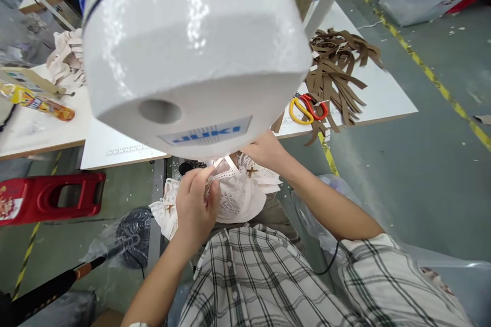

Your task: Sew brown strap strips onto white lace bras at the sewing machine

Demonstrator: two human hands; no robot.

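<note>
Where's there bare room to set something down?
Right: white tabletop between the brown strips and its right-hand corner. Left: the patch around the printed ruler, below the JUKI machine head. Crowded: under the head, with both hands on white lace, and where scissors lie on the strips.

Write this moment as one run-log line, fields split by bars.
left hand: on lace | right hand: at lace, fingertips hidden by machine | scissors: among strips
</note>
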